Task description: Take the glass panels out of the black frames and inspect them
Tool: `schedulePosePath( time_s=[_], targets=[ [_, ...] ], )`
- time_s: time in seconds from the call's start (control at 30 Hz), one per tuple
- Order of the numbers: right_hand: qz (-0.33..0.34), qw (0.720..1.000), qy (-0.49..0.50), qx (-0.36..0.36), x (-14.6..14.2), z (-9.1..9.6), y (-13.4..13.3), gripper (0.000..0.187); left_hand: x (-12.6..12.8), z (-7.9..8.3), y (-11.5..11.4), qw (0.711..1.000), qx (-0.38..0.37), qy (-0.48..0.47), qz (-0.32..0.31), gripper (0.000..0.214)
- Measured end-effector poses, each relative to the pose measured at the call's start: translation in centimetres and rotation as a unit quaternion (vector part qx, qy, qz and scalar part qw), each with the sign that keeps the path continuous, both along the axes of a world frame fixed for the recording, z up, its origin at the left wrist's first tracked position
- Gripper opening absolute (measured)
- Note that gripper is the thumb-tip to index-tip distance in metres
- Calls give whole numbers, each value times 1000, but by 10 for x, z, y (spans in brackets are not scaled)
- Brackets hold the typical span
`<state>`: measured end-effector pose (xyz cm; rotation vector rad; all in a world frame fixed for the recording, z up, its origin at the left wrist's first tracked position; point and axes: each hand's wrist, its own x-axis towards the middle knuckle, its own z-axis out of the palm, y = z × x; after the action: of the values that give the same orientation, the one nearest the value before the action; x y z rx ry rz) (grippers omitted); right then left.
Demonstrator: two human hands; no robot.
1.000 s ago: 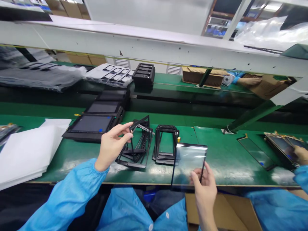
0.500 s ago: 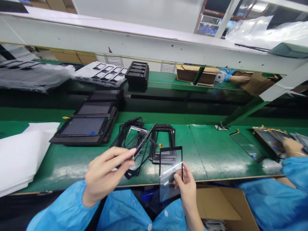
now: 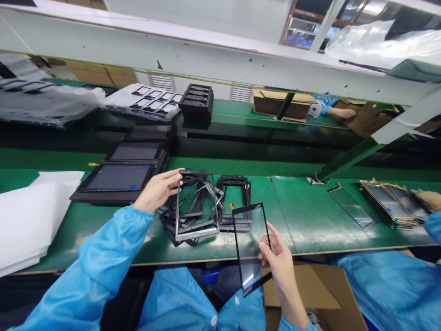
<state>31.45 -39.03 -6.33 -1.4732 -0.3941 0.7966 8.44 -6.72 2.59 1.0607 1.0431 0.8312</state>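
Head view: left hand (image 3: 156, 191) pinches the top-left corner of grey frame (image 3: 197, 233), which lies on black frame pile (image 3: 237, 184). Right hand (image 3: 280, 259) grips glass panel (image 3: 250, 248) by its right edge, at 4 o'clock of the frame.

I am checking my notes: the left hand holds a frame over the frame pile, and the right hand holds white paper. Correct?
Not quite: the head view shows the right hand holding a black-bordered glass panel, not paper. The left hand holds a frame over the frame pile.
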Motion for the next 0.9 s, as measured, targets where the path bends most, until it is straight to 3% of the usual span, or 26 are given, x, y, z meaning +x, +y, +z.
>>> schedulePosePath(
  time_s=[0.17,0.27,0.33,0.47,0.77,0.9],
  targets=[
    [22,1000,-9,16,0,18,-5,72,5,-8,-58,996,10,12,-85,49],
    [35,999,-19,31,-4,30,-4,67,10,-3,-96,983,75,20,-167,39],
    [47,998,-20,40,-7,36,-3,67,14,0,-111,975,129,15,-180,34],
    [62,996,-10,58,-14,38,-1,64,19,2,-124,973,170,-6,-158,30],
    [66,995,15,69,-21,35,1,61,22,0,-136,972,153,-54,-168,30],
    [32,998,-4,51,-27,35,0,61,25,-2,-140,977,121,-70,-161,29]
  ],
)
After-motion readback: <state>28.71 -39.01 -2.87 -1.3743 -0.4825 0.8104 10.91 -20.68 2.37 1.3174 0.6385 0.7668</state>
